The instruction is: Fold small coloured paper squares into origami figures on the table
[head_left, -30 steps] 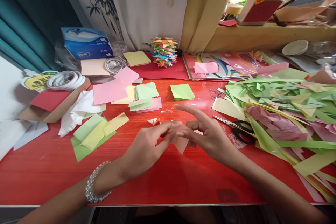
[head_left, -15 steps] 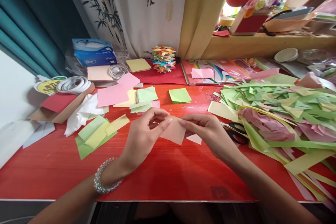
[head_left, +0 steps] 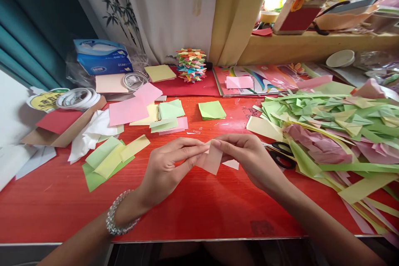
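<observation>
A small pale pink sheet of paper (head_left: 212, 161) is held up above the red table, partly folded over on itself. My left hand (head_left: 174, 162) pinches its left side between thumb and fingers. The thumb and fingers of my right hand (head_left: 241, 153) grip the upper right edge, close to the left fingertips. Part of the sheet is hidden behind the fingers. Just behind it, a pale pink paper scrap (head_left: 231, 164) lies on the table. Black-handled scissors (head_left: 282, 153) rest beside my right wrist, their blades partly covered.
Green square papers (head_left: 212, 110) are stacked at the middle back, with a paper-star tower (head_left: 191, 65) behind. Folded green pieces (head_left: 336, 116) and paper strips crowd the right. Yellow and green sheets (head_left: 109, 160), white tissue (head_left: 92, 133) and tape rolls (head_left: 76, 99) lie left.
The pink paper, flat and spread before, now has a part folded over. My left fingers have straightened and come closer to the right fingertips. The view has shifted slightly.
</observation>
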The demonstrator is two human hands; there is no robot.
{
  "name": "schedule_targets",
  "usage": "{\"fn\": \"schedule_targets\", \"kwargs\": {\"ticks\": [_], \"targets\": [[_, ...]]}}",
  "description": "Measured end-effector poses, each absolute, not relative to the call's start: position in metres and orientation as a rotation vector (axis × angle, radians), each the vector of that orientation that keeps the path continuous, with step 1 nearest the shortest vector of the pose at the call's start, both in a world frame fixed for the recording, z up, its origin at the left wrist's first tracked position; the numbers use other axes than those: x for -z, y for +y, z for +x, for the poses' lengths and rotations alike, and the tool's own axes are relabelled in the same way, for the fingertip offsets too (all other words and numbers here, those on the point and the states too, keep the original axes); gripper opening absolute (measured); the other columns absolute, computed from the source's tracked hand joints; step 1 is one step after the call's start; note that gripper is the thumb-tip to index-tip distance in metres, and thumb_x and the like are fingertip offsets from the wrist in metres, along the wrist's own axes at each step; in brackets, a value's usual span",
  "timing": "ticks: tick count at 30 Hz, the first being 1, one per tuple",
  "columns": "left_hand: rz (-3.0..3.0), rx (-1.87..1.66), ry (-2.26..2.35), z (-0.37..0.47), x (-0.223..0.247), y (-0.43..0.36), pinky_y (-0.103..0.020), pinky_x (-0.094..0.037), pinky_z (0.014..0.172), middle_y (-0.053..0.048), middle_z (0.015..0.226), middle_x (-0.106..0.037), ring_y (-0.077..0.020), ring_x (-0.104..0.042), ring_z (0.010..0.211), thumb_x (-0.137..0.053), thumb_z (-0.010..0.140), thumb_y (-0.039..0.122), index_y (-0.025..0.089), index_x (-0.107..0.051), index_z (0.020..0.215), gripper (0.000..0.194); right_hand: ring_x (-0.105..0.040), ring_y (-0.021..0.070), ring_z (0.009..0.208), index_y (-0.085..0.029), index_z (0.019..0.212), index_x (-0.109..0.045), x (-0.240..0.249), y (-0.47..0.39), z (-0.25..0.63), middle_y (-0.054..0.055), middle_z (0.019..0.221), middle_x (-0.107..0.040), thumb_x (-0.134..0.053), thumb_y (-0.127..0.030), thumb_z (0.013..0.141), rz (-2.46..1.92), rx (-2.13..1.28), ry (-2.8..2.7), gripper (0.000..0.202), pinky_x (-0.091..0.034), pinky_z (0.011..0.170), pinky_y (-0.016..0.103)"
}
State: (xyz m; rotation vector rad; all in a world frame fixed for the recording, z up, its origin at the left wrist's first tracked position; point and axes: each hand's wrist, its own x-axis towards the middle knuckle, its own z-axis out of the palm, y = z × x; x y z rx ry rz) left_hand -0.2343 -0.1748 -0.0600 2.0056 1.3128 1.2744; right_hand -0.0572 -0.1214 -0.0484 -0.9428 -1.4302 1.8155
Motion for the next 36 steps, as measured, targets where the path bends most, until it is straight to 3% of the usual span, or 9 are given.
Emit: {"fn": "schedule_targets", "kwargs": {"ticks": [10,17,36], "targets": [[1.799,-1.111,1.317,-0.231,0.049,-0.178,-0.024,-0.047,0.082,-0.001,0.100,-0.064,-0.0142,-0.058,0.095,-0.052,0.082,0.015,0.023,-0.067,0.097,0.023,-0.055,0.0114,0.063,-0.015,0.074,-0.065,0.047,-0.124,-0.056,0.002,0.069,-0.063,-0.055,-0.035,0.079,-1.048,-1.529,-1.696,0.022,-0.043,0.056,0.021],[1.345,-0.951,1.387,-0.228,0.043,-0.175,-0.022,-0.047,0.069,0.000,0.084,-0.067,-0.0147,-0.060,0.080,-0.058,0.078,0.035,0.021,-0.067,0.084,0.017,-0.054,0.0112,0.065,-0.017,0.076,-0.063,0.048,-0.123,-0.055,0.001,0.072,-0.063,-0.052,-0.032,0.082,-1.004,-1.336,-1.933,0.020,-0.040,0.057,0.021],[1.262,-0.970,1.388,-0.222,0.056,-0.176,-0.023,-0.034,0.055,0.002,0.064,-0.049,-0.0116,-0.043,0.061,-0.056,0.078,0.037,0.018,-0.054,0.065,0.023,-0.052,0.0121,0.061,-0.017,0.076,-0.063,0.058,-0.128,-0.061,0.001,0.068,-0.062,-0.051,-0.036,0.083,-1.094,-1.271,-1.917,0.023,-0.039,0.054,0.023]]}}
